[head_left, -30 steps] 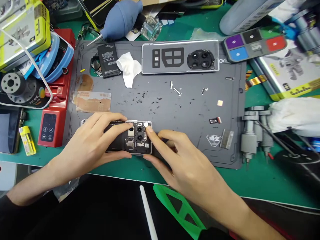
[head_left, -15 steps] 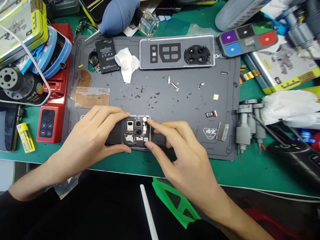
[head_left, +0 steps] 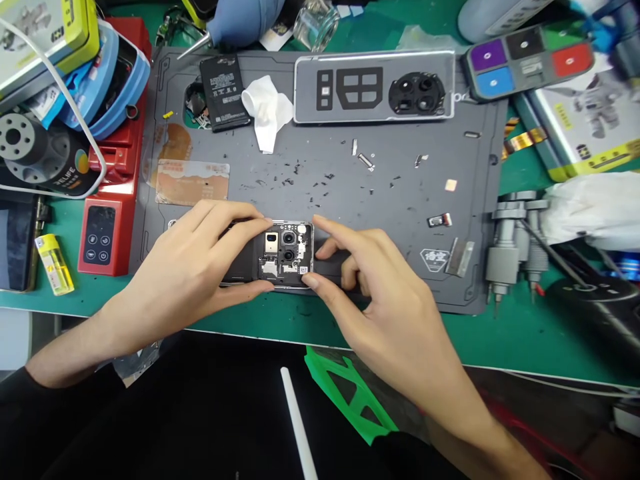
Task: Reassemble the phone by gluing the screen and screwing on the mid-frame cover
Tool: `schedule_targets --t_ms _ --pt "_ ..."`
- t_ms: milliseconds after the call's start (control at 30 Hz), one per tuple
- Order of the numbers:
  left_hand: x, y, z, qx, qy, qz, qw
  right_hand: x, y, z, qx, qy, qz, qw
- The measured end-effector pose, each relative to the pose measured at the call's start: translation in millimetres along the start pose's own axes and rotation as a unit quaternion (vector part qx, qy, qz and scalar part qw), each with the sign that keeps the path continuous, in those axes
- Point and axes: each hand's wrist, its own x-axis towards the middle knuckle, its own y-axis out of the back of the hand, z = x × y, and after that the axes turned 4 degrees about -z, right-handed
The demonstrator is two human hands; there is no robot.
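Note:
An opened smartphone lies near the front of the grey work mat, its camera modules and metal shields exposed at the right end. My left hand wraps over the left part, fingertips on the far edge and thumb along the near edge, hiding that end. At the right end, my right hand spans the short side. Its thumb presses the near corner while the index fingertip sits at the far corner; the other fingers curl beside it. Behind the phone, a removed back cover with a round camera ring lies on the mat.
A battery, white tissue and brown card lie on the mat, with tiny black scraps and metal parts. A red device and yellow lighter stand left; grey screwdrivers right.
The whole view has shifted, so everything appears slightly higher and further right. My right index finger has moved outward from the phone's face to its far corner. My left hand keeps its hold.

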Motion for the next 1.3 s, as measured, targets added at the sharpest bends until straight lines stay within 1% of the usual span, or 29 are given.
schedule_targets --t_ms 133,333,533,733,900,1067,1167,1300 --pt "1.0 -3.6 1.1 0.011 0.001 0.012 1.0 -1.3 -1.2 2.1 -0.019 0.001 0.0 1.0" --pt "2.3 -2.4 2.8 -0.023 0.028 -0.013 0.999 -1.7 -0.7 4.7 -0.03 -0.004 0.002 1.0" --pt "3.6 -1.4 3.0 -0.045 0.042 -0.03 0.998 -1.1 3.0 3.0 -0.031 -0.028 -0.029 0.999" --pt "5.2 0.0 7.7 -0.054 0.057 -0.026 0.997 3.5 6.6 3.7 -0.032 -0.039 -0.051 0.997" --pt "8.3 5.3 16.5 -0.05 0.088 -0.045 0.994 2.3 6.6 6.8 -0.024 -0.01 -0.038 0.999" --pt "18.1 10.2 22.8 -0.064 0.119 -0.063 0.989 3.4 7.1 6.2 -0.035 -0.007 -0.033 0.999" --pt "20.5 11.7 20.1 -0.066 0.126 -0.081 0.986 3.4 6.0 3.0 -0.037 -0.005 -0.026 0.999" --pt "16.2 11.5 7.3 -0.085 0.088 -0.087 0.989 -4.2 -1.0 2.0 -0.04 0.002 0.023 0.999"
